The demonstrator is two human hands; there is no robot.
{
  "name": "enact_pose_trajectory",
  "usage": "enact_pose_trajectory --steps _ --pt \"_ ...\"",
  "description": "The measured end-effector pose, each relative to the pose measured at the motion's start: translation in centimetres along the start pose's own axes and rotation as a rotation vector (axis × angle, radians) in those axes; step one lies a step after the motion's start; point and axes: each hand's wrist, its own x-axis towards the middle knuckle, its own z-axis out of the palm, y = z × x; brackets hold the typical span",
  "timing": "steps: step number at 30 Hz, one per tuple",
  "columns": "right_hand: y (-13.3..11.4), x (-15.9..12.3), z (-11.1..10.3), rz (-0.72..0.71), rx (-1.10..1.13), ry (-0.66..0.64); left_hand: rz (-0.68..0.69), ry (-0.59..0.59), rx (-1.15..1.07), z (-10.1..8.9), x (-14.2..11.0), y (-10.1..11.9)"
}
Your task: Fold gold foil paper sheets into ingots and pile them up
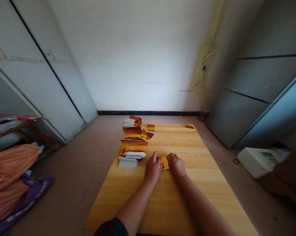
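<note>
A small golden-orange sheet (165,163), folded or flat, lies on the wooden table between my two hands. My left hand (153,168) grips its left edge, fingers closed against the sheet. At the opposite edge, my right hand (176,164) holds the sheet with curled fingers. To the left of my left hand sits a stack of shiny gold and white card pieces (133,148), with a white flap (127,164) at its near side. Farther back is another pile of gold pieces (131,132), some of them curved.
The wooden table (187,193) stands before a white wall (138,59). A thin gold scrap (187,126) rests near its far right corner. A grey cabinet (251,82) and a white box (254,162) are at right; orange and purple bags (15,170) lie at left.
</note>
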Motion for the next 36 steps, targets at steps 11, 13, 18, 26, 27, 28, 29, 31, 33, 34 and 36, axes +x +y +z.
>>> enact_pose_trajectory --steps 11,13,18,26,27,28,29,31,33,34,36 --pt "-0.06 0.03 0.14 -0.002 -0.012 0.002 -0.018 -0.018 -0.003 0.24 0.15 -0.02" --pt "-0.15 -0.02 -0.01 -0.001 -0.019 -0.003 -0.014 -0.016 0.005 0.28 0.15 -0.05" --pt "-0.21 0.02 0.04 -0.002 -0.025 -0.008 -0.021 -0.024 0.042 0.16 0.13 0.07" --pt "-0.18 0.06 0.28 -0.011 -0.041 0.010 -0.031 -0.019 0.060 0.03 0.16 0.25" --pt "-0.18 0.05 0.29 -0.014 -0.045 0.009 -0.031 -0.016 0.057 0.04 0.17 0.25" --pt "-0.18 0.04 0.31 -0.018 -0.046 0.009 -0.031 -0.011 0.054 0.08 0.16 0.24" --pt "-0.16 0.04 0.36 -0.022 -0.047 0.010 -0.030 -0.005 0.053 0.13 0.14 0.21" --pt "-0.13 0.04 0.48 -0.025 -0.050 0.015 -0.021 0.007 0.053 0.28 0.08 0.10" --pt "-0.12 0.02 0.56 -0.026 -0.056 0.016 -0.010 0.022 0.052 0.44 -0.02 -0.04" --pt "-0.13 0.00 0.55 -0.027 -0.059 0.014 -0.005 0.028 0.052 0.50 -0.07 -0.09" --pt "-0.21 -0.09 0.42 -0.033 -0.066 0.007 -0.003 0.032 0.054 0.58 -0.17 -0.15"
